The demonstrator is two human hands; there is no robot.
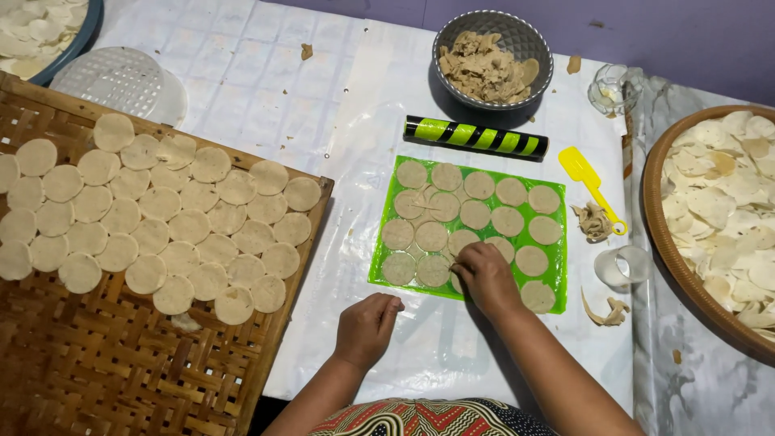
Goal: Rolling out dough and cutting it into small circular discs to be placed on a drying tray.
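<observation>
A bright green mat (387,273) lies on the white plastic sheet and carries several round dough discs (510,191) with thin dough trimmings between them. My right hand (487,277) rests on the mat's near edge, fingertips pinching at the dough between discs near the bottom row. My left hand (367,327) sits in a loose fist on the sheet just in front of the mat's near left corner, holding nothing that I can see.
A woven bamboo tray (105,363) at left holds several rows of dough discs. Behind the mat lie a black-and-green striped roller (475,137), a grey bowl of dough scraps (492,58) and a yellow scraper (589,178). A clear cup (620,266) and a round tray of discs (670,242) are at right.
</observation>
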